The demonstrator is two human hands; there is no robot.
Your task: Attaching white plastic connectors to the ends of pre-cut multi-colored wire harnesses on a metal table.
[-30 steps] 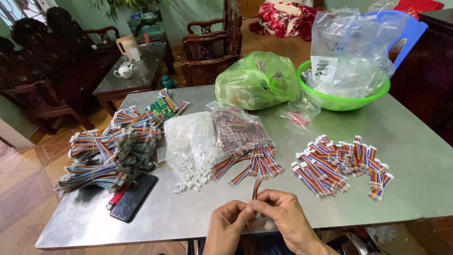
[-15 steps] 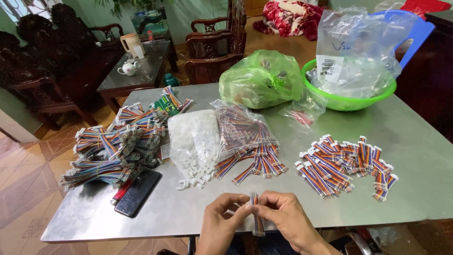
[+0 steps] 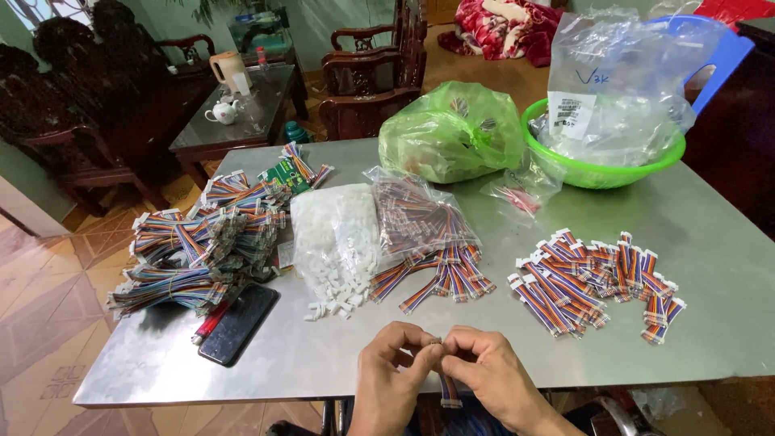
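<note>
My left hand [image 3: 389,373] and my right hand [image 3: 487,373] meet at the near edge of the metal table [image 3: 323,355]. Together they pinch one short rainbow ribbon cable [image 3: 446,386] that hangs down between them, its top end at my fingertips. In front of my hands lies a heap of small white plastic connectors [image 3: 339,242] spilling from a clear bag. Beside it a clear bag of rainbow cables [image 3: 424,234] lies open. A pile of cables with white ends [image 3: 593,278] lies to the right.
Bundled longer cables [image 3: 202,250] are stacked on the left, with a black phone [image 3: 239,323] and a red lighter [image 3: 211,323] near them. A green plastic bag [image 3: 452,133] and a green basin [image 3: 601,169] holding clear bags stand at the back. Wooden chairs [image 3: 367,73] and a glass tea table [image 3: 234,113] lie beyond.
The cable has swung from pointing up between my fingers to hanging down below them. My hands stay together at the table's near edge, and the view has shifted slightly.
</note>
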